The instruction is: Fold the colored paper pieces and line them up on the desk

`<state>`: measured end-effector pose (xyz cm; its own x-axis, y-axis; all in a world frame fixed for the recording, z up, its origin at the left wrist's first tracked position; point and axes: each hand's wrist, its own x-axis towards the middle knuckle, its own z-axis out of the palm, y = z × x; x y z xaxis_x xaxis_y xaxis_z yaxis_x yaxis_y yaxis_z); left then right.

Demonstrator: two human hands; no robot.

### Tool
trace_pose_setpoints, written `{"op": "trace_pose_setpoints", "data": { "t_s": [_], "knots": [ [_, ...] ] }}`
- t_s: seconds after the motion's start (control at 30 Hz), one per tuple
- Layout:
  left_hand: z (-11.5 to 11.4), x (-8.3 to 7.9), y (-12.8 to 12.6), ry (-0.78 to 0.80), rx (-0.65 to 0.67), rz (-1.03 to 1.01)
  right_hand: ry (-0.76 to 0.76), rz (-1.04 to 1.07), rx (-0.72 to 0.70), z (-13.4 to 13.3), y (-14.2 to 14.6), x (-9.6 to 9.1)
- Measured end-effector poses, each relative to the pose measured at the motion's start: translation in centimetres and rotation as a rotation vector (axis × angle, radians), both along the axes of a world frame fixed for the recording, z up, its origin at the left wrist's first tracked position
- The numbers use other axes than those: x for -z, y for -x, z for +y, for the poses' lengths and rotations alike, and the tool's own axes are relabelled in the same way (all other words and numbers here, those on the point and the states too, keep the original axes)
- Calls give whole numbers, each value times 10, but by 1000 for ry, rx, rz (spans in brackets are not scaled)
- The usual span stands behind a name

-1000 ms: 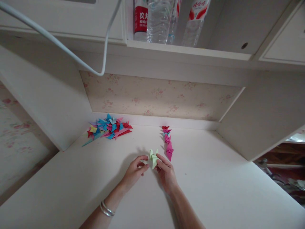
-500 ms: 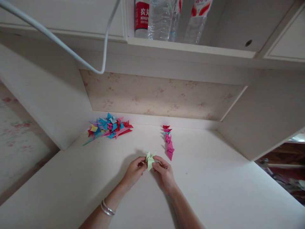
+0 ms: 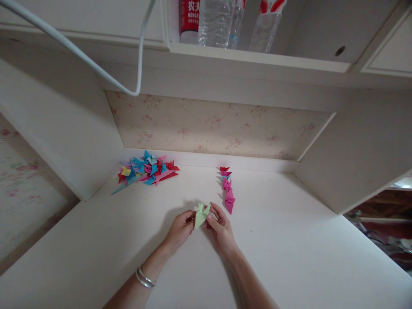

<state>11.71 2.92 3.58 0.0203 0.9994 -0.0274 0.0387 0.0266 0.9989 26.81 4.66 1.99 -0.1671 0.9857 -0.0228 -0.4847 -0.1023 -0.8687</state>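
Left hand (image 3: 178, 229), right hand (image 3: 220, 229): fingers of both pinch pale green folded paper unit (image 3: 201, 214) from either side, just above surface (image 3: 289, 240), near pink chain (image 3: 228, 195). Advisable: grip close to crease, tips aligned, pressure light.

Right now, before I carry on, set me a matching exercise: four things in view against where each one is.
1 green paper piece
2 mixed-colour paper pile
3 pink paper chain
4 water bottles

A on the upper shelf
B back left of the desk
C held between left hand and right hand
D lying just beyond the right hand

Pairs: 1-C, 2-B, 3-D, 4-A
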Motion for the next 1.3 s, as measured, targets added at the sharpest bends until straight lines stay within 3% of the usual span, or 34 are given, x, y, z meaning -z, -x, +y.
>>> {"op": "trace_pose_setpoints", "data": {
  "t_s": [0.23,0.9,1.3],
  "knots": [
    [-2,-8,-3,21,-4,-32,-63,-110,-64,-1,3,-2],
    [1,4,-1,2,31,33,-51,-88,-86,-2,2,-4],
    [2,2,-1,6,67,69,-50,-88,-116,-1,2,-1]
  ]
}}
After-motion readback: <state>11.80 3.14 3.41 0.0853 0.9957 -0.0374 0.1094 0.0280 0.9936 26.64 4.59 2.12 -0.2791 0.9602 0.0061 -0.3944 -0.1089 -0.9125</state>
